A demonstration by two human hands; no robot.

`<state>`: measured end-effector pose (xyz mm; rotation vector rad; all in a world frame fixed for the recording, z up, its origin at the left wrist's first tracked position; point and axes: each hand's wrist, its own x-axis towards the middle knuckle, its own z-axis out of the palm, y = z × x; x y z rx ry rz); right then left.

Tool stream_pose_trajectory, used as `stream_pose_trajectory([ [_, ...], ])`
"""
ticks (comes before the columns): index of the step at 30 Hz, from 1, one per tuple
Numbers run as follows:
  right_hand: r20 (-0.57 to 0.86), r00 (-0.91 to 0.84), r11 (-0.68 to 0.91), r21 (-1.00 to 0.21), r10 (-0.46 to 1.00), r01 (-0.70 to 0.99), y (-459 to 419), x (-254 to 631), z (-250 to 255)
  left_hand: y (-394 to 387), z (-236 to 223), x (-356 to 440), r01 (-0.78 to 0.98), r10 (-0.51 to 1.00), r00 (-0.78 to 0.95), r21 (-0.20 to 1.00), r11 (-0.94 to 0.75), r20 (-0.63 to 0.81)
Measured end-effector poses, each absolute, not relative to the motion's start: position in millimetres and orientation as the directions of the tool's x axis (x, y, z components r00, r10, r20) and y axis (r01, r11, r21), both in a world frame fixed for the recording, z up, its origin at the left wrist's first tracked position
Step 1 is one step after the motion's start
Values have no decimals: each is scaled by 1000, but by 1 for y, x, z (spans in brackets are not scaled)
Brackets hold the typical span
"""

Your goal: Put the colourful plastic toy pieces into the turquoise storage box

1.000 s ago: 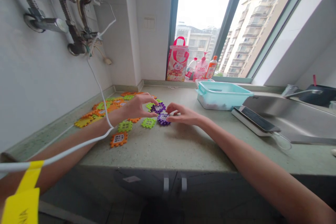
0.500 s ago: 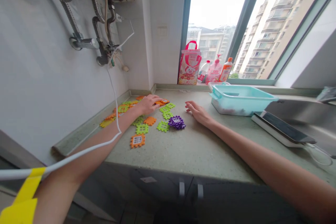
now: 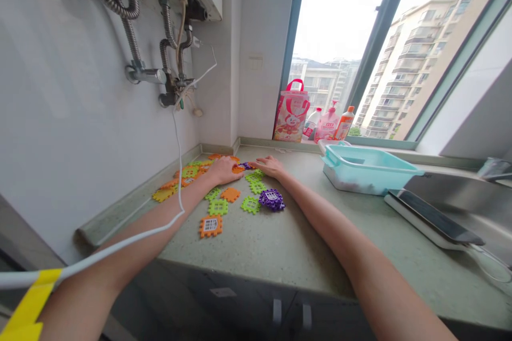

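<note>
Flat toothed plastic tiles in orange, green, yellow and purple lie scattered on the speckled countertop (image 3: pixel 280 245). My left hand (image 3: pixel 222 169) is far back among them, its fingers curled onto an orange tile (image 3: pixel 239 169). Opposite it, my right hand (image 3: pixel 272 166) lies low with its fingers stretched out, the tips at a small purple tile (image 3: pixel 245 165). In front of my right wrist sits a joined pair of purple tiles (image 3: pixel 272 200), untouched. Nearer me lie green tiles (image 3: pixel 250 204) and an orange tile with a white window (image 3: pixel 210 226).
A turquoise tub (image 3: pixel 370 168) stands to the right, with a white scale or tablet (image 3: pixel 434 218) and a steel sink (image 3: pixel 460 184) beyond. A pink bag (image 3: pixel 292 117) and bottles (image 3: pixel 332 125) stand on the window sill. A white cable (image 3: pixel 176 170) hangs across my left forearm.
Both hands let go of the purple tiles, which now rest joined on the counter. Both hands reached back to the far tiles, the right one moving left. The camera tilted up.
</note>
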<state>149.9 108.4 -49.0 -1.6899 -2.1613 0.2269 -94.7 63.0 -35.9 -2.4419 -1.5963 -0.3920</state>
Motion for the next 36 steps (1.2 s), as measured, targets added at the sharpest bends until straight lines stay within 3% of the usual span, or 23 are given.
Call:
stream_pose_trajectory([
  [3,214,-192,256,-331,958,908,119,138,-50,61,-35,-96,921,859,372,-21,-390,352],
  [6,282,-268,353,-317,921,880,125,132,-54,57,-34,-95,924,859,366,-30,-381,359],
  [9,355,-282,432,-481,892,763,130,133,-60,54,-33,-94,932,864,347,-27,-362,365],
  [12,392,-197,431,-709,899,557,135,136,-64,54,-33,-95,945,878,316,-41,-323,360],
  [14,406,-132,418,-781,904,464,138,138,-64,54,-32,-96,951,887,305,-61,-303,347],
  [22,420,316,381,-907,851,179,125,164,-55,49,-25,-100,925,852,379,-182,-334,361],
  [26,410,384,397,-910,827,117,82,187,-58,44,-25,-104,903,822,428,-204,-378,376],
  [29,394,329,385,-918,858,95,37,208,-61,42,-26,-104,876,792,482,-173,-451,375],
  [32,434,140,421,-900,890,112,-7,223,-55,42,-25,-102,839,776,542,-158,-521,324],
  [34,553,-21,542,-808,833,230,-30,224,-46,43,-24,-101,840,794,541,-134,-526,276],
  [36,672,-185,685,-630,717,366,-47,220,-35,44,-22,-102,849,817,526,-90,-520,235],
])
